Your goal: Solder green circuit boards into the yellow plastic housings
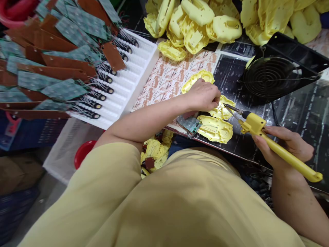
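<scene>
- Brown and green circuit boards [51, 51] in a big fanned heap at the far left, with thin wires going to small black round parts.
- Ribbed white tray [138, 65] under that heap, lying on the bench [167, 79].
- Round red bowl [82, 154] lower down, below the tray's near edge, partly hidden by a yellow sleeve.
- Big pile of yellow shells [200, 24] at the top, well behind the work spot.
- Person's left hand [203, 94] near the middle, fingers curled shut, tips pinching down on the small yellow shell [223, 110].
- One flat yellow shell [199, 76] peeking out from behind that hand.
- Small green board [189, 122] just below the hand, touching the left end of the big yellow shell [214, 129].
- Big yellow shell open side up, at the near edge of the bench, just beside the small one.
- Yellow soldering iron [277, 148] slanting up to the left, thin metal tip down on the small yellow shell, right by the left hand's fingertips.
- Person's right hand [285, 145] wrapped tight around the handle of the soldering iron, near its front end.
- Tilted black fan [272, 77] behind the right hand, with a round wire grill.
</scene>
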### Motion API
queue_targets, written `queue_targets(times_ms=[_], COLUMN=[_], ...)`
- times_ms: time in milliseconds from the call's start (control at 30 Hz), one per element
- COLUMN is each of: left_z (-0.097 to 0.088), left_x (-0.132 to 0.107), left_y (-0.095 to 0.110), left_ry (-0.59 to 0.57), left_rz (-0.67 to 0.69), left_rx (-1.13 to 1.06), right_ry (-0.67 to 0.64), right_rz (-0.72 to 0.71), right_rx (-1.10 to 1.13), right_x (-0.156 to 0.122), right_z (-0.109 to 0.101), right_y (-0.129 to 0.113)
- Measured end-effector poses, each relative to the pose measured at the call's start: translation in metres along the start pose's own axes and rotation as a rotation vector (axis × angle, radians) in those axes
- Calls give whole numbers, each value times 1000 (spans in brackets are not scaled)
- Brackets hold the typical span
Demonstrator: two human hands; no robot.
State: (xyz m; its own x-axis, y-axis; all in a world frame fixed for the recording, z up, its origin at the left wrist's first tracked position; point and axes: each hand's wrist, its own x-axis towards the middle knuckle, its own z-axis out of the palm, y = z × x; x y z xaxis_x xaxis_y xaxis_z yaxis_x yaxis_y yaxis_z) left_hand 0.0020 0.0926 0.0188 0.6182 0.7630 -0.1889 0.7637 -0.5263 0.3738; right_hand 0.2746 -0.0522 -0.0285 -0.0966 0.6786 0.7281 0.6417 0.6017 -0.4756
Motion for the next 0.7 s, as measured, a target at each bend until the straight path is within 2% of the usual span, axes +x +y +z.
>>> queue_targets(times_ms=[67, 167, 333, 467, 600, 700], left_z=[-4, -6, -7, -12, -14, -13], left_x=[5, 10, 12, 11, 11, 11], left_y=[0, -3, -3, 3, 5, 4], left_ry=[-42, -50, -50, -80, -99, -94], left_rz=[-17, -23, -35, -59, -73, -56], left_rx=[-7, -30, -59, -12, 12, -5], right_ry=[-1, -23, -68, -85, -180, -118], right_rz=[-69, -77, -72, -140, -172, -164], right_rx=[70, 138, 114, 145, 146, 125], right_x=[7, 11, 11, 19, 28, 29], right_z=[3, 5, 5, 6, 3, -3], right_y=[2, 4, 4, 6, 8, 9])
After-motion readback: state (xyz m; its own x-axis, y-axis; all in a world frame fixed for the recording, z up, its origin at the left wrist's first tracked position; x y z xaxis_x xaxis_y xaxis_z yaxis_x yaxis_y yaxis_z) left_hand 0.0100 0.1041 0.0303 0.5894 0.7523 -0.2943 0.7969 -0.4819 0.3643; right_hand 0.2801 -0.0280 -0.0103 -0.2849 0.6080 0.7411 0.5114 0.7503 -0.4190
